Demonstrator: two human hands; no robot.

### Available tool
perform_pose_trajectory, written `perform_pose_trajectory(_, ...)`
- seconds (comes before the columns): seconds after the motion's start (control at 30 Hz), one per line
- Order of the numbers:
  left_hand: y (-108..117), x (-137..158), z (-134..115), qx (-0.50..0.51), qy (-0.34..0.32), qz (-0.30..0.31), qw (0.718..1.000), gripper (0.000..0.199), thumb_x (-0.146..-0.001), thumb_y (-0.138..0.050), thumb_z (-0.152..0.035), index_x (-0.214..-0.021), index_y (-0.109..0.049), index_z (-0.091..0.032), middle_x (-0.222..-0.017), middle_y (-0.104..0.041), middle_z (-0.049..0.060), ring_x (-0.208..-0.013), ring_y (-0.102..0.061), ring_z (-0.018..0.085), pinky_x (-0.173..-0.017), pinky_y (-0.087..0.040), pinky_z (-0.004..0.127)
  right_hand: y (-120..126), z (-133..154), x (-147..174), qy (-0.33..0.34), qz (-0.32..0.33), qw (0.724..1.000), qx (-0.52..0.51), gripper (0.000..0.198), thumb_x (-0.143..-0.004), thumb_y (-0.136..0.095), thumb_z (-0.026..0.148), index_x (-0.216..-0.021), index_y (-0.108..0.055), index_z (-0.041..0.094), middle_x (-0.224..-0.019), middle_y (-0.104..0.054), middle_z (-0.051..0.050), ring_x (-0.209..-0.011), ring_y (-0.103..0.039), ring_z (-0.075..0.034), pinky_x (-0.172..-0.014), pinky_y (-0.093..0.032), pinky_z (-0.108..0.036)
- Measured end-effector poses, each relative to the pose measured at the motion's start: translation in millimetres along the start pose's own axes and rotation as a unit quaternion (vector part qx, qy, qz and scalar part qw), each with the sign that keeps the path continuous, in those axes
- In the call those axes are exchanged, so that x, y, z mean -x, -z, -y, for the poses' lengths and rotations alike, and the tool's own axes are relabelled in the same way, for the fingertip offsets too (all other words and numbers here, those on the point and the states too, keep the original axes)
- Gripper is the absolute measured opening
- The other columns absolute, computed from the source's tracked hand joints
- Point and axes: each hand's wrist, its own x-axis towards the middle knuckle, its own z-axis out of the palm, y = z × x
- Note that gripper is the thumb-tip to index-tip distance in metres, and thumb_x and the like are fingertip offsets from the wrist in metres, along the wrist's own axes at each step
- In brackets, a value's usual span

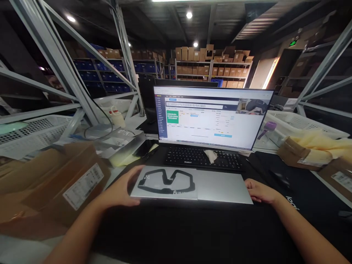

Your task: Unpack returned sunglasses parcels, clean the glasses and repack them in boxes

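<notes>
Racks: along the back, carrying brown boxes, with blue bins at the left.
Desk: black-topped, its near edge toward the person.
Monitor: upright at the desk's far edge, lit, a small camera picture in the screen's upper right corner.
Carton: brown, by the desk's left edge, a white label on its side.
Keyboard: black, near the far edge, just before the monitor.
Box: silver, mid-desk, long sides roughly along the far edge; left part printed with a black outline and upside-down letters, right part plain, the two meeting at a seam. Whether it touches the desk, I cannot tell.
Left hand: grasping the box's left end, thumb at the near corner, fingers toward the far one.
Right hand: fingers curled, gripping the box's right edge.
Mouse: dark, toward the desk's right edge.
Tissue: white, crumpled, on the keyboard.
</notes>
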Motion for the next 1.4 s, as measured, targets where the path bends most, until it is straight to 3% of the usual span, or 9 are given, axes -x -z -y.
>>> perform_pose_trajectory(0.33,49.9,40.9,-43.7,-0.004,-0.027,-0.217,0.976,0.1,-0.07,-0.068,-0.076,-0.151,-0.038,-0.026,-0.156,-0.044,0.013,-0.134,-0.05,0.043,-0.108,-0.048,0.052,-11.2,-9.1,-13.6,-0.012,-0.007,1.0,0.014,0.031,-0.078,-0.064,0.041,-0.063,-0.053,0.016,-0.047,-0.042,0.007,-0.039,-0.027,-0.002,-0.039,-0.02,-0.017)
perform_pose_trajectory(0.53,17.8,37.6,-121.9,-0.246,-0.022,-0.171,0.954,0.1,-0.071,-0.08,-0.045,-0.154,-0.027,-0.028,-0.156,-0.04,0.011,-0.141,-0.042,0.036,-0.118,-0.034,0.055,2.6,-7.4,-3.2,0.014,-0.104,0.993,0.055,0.038,-0.087,-0.062,0.056,-0.089,-0.061,0.017,-0.081,-0.065,-0.004,-0.069,-0.061,-0.012,-0.06,-0.048,-0.021)
perform_pose_trajectory(0.6,7.4,30.0,-135.2,-0.269,-0.048,-0.135,0.952,0.099,-0.073,-0.077,-0.036,-0.155,-0.023,-0.025,-0.158,-0.034,0.014,-0.146,-0.034,0.035,-0.121,-0.029,0.054,8.7,-7.5,1.4,0.096,-0.195,0.974,0.067,0.057,-0.084,-0.061,0.066,-0.122,-0.057,0.023,-0.122,-0.063,-0.012,-0.108,-0.064,-0.023,-0.085,-0.055,-0.03)
perform_pose_trajectory(0.67,4.7,25.0,-139.2,-0.272,-0.053,-0.114,0.954,0.101,-0.073,-0.074,-0.029,-0.157,-0.018,-0.025,-0.161,-0.026,0.014,-0.15,-0.026,0.034,-0.122,-0.027,0.054,7.1,-8.5,2.0,0.19,-0.202,0.956,0.097,0.096,-0.074,-0.066,0.076,-0.151,-0.031,0.03,-0.154,-0.038,-0.015,-0.139,-0.043,-0.031,-0.109,-0.046,-0.041)
perform_pose_trajectory(0.77,10.1,25.8,-134.7,-0.26,-0.041,-0.102,0.959,0.102,-0.072,-0.073,-0.025,-0.157,-0.017,-0.027,-0.163,-0.02,0.013,-0.151,-0.022,0.033,-0.122,-0.027,0.053,-11.8,-8.8,-2.5,0.211,-0.173,0.936,0.221,0.125,-0.064,-0.076,0.074,-0.159,-0.007,0.031,-0.164,-0.021,-0.013,-0.149,-0.025,-0.035,-0.121,-0.029,-0.05)
perform_pose_trajectory(0.9,7.6,29.6,-125.2,-0.255,-0.014,-0.159,0.954,0.09,-0.074,-0.074,-0.031,-0.152,-0.03,-0.027,-0.157,-0.032,0.012,-0.146,-0.032,0.033,-0.12,-0.031,0.053,-37.0,2.6,-3.9,0.175,-0.269,0.88,0.349,0.108,-0.068,-0.075,0.061,-0.157,-0.021,0.029,-0.156,-0.036,-0.014,-0.139,-0.043,-0.036,-0.116,-0.038,-0.053)
perform_pose_trajectory(1.1,-23.1,31.7,-115.1,-0.329,0.116,-0.368,0.862,0.073,-0.077,-0.073,-0.055,-0.136,-0.055,-0.016,-0.149,-0.04,0.02,-0.138,-0.038,0.043,-0.112,-0.034,0.065,-53.6,40.0,21.2,0.25,-0.402,0.787,0.396,0.096,-0.068,-0.073,0.063,-0.151,-0.033,0.034,-0.137,-0.059,-0.011,-0.115,-0.063,-0.036,-0.089,-0.059,-0.051)
perform_pose_trajectory(1.23,-16.2,44.5,-108.7,-0.294,0.071,-0.346,0.888,0.083,-0.064,-0.083,-0.06,-0.134,-0.06,-0.019,-0.148,-0.044,0.018,-0.136,-0.043,0.041,-0.113,-0.036,0.06,-74.4,58.5,36.4,0.324,-0.431,0.74,0.402,0.087,-0.069,-0.075,0.055,-0.147,-0.042,0.032,-0.135,-0.058,-0.012,-0.117,-0.06,-0.037,-0.092,-0.054,-0.056)
perform_pose_trajectory(1.4,16.4,54.1,-89.9,-0.194,0.007,-0.324,0.926,0.06,-0.07,-0.078,-0.062,-0.117,-0.07,-0.026,-0.141,-0.052,0.012,-0.131,-0.051,0.035,-0.111,-0.041,0.054,-101.1,62.6,51.6,0.427,-0.376,0.688,0.45,0.077,-0.075,-0.078,0.034,-0.145,-0.047,0.034,-0.138,-0.053,-0.011,-0.129,-0.054,-0.033,-0.104,-0.051,-0.05)
